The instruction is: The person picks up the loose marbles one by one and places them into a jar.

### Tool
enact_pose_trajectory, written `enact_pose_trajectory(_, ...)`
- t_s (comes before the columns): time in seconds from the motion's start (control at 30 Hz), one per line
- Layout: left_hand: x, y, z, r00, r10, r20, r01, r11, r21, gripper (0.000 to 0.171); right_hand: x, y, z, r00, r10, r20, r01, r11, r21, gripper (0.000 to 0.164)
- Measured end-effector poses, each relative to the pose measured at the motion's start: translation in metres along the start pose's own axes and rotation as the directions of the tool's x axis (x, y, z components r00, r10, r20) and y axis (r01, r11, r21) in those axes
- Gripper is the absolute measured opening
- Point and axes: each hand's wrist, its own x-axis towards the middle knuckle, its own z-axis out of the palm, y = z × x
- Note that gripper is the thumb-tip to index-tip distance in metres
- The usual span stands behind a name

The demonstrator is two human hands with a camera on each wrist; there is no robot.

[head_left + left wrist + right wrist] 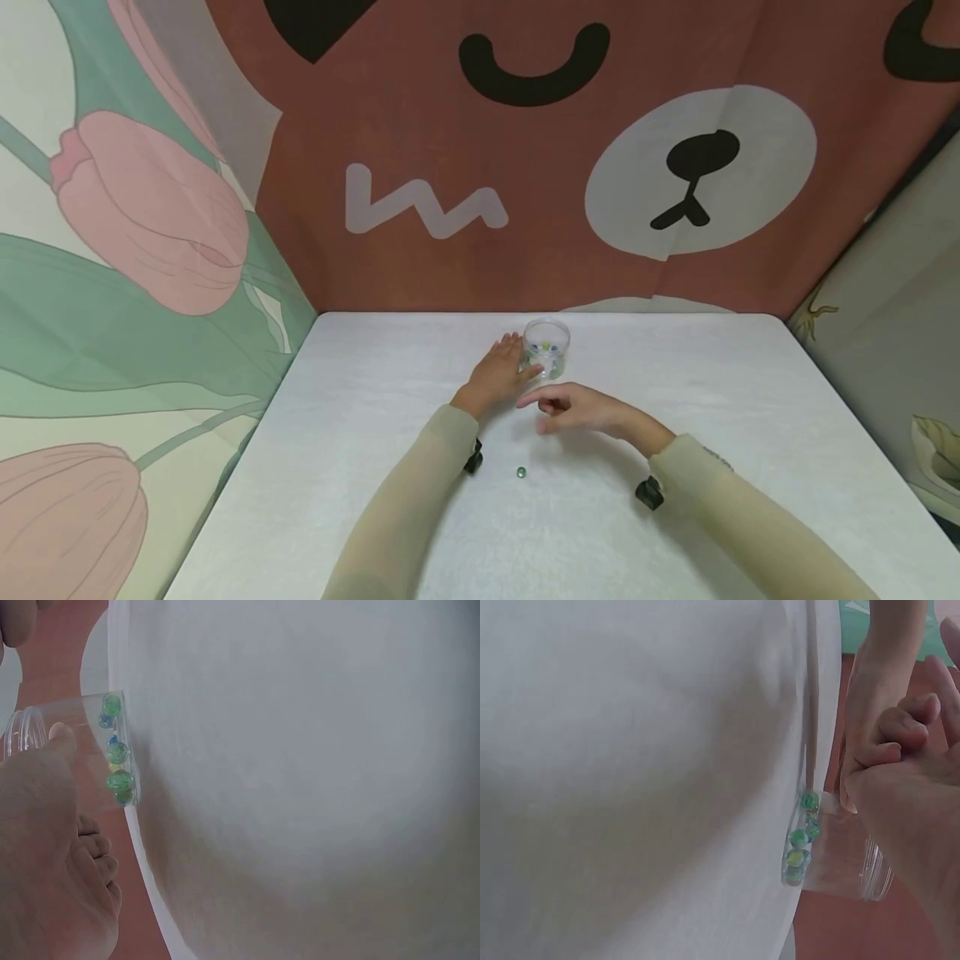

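Observation:
A clear jar (556,364) stands upright near the table's far edge, with several green, blue and yellow glass marbles (118,781) at its bottom. My left hand (496,372) holds the jar from its left side, the fingers stretched along it and the thumb across its near side. In front of the jar hovers my right hand (585,408), index finger stretched leftward and thumb apart below it, the other fingers loosely curled. Nothing shows between its finger and thumb. One green marble (521,472) lies on the table between the forearms.
The white table (360,375) reaches back to a hanging brown cloth (420,275) with a bear's face. At the left stands a tulip-printed cloth (150,217), at the right a pale one (892,333). Small black wrist devices (650,493) sit under both cuffs.

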Motion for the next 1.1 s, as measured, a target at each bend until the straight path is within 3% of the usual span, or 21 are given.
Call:
enact_pose_trajectory(0.53,0.001,-0.001,0.001,1.0,0.005,0.003,-0.005,1.0,0.011,0.084,0.004,0.007,0.018,0.971,-0.079,0.225,0.099,0.992,-0.078,0.044)
enact_pose_trajectory(0.8,0.001,-0.001,0.001,1.0,0.008,0.004,-0.008,1.0,0.009,0.084,0.007,0.01,0.023,0.971,-0.037,0.238,0.079,0.983,-0.169,0.04)
enact_pose_trajectory(1.1,0.003,-0.002,0.003,1.0,0.009,0.004,-0.009,1.0,0.003,0.084,0.011,0.008,0.028,0.966,-0.038,0.257,0.126,0.934,-0.334,0.036)
